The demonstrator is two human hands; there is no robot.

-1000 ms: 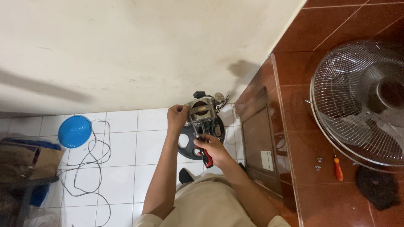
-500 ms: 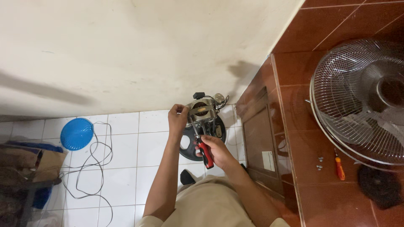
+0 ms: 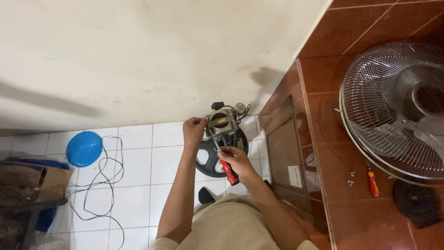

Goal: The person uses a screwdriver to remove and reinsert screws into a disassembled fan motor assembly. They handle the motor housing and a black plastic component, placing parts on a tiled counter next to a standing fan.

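1. The small fan motor, a metal block with a bracket across its top and thin wires at its back, sat low over the white tiled floor, close to the foot of the cream wall.
2. My left hand was closed on the motor's left side, steadying it.
3. My right hand was wrapped around a red-handled screwdriver; its shaft ran up toward the motor's underside, though I could not make out exactly where the tip met the metal.
4. Directly beneath the motor lay a dark round disc with cut-outs, flat on the tiles.
5. To my left, a black cable looped loosely over the floor, and a blue round bowl sat beside it.
6. Further left stood a cardboard box.
7. To my right, on the raised brown-tiled ledge, a wire fan guard lay well apart from my hands.
8. Near the guard's lower edge lay an orange-handled screwdriver with a few small screws just beside it.
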